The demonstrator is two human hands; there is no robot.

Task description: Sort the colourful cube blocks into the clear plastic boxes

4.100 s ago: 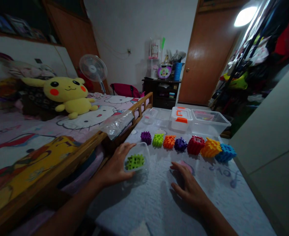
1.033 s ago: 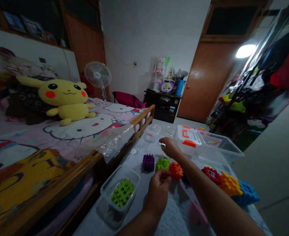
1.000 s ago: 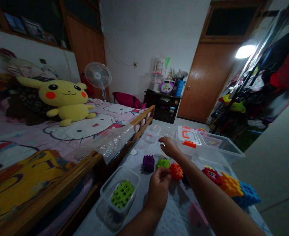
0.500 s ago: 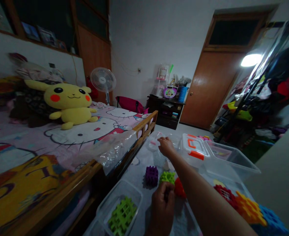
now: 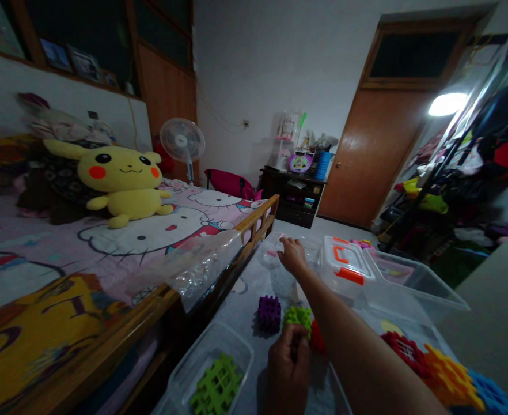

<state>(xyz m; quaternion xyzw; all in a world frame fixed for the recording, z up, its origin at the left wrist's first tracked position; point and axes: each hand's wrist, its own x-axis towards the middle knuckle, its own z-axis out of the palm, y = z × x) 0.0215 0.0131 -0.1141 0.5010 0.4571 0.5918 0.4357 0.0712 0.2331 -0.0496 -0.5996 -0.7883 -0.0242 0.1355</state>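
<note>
My right hand (image 5: pixel 294 256) reaches far across the table, its fingers closed on the edge of a small clear container (image 5: pixel 272 249) with a pink latch. My left hand (image 5: pixel 288 363) is low and near me, fingers curled at the near side of a lime-green block (image 5: pixel 298 314); what it pinches is hidden. A purple block (image 5: pixel 269 313) stands left of the green one. A red-orange block (image 5: pixel 317 341) shows partly behind my right forearm. A clear tub (image 5: pixel 237 346) at the near left holds a green lattice piece (image 5: pixel 216 385).
Red (image 5: pixel 403 347), orange (image 5: pixel 446 366) and blue (image 5: pixel 491 395) blocks sit in a row at the near right. A clear box with an orange-handled lid (image 5: pixel 344 266) and a large clear bin (image 5: pixel 427 291) stand at the back. The bed's wooden rail (image 5: pixel 254 218) and a plastic sheet (image 5: pixel 202 259) border the left.
My right hand has left the table in front of me and stretched to the small clear container at the back. My left hand has left the tub and closed by the green block.
</note>
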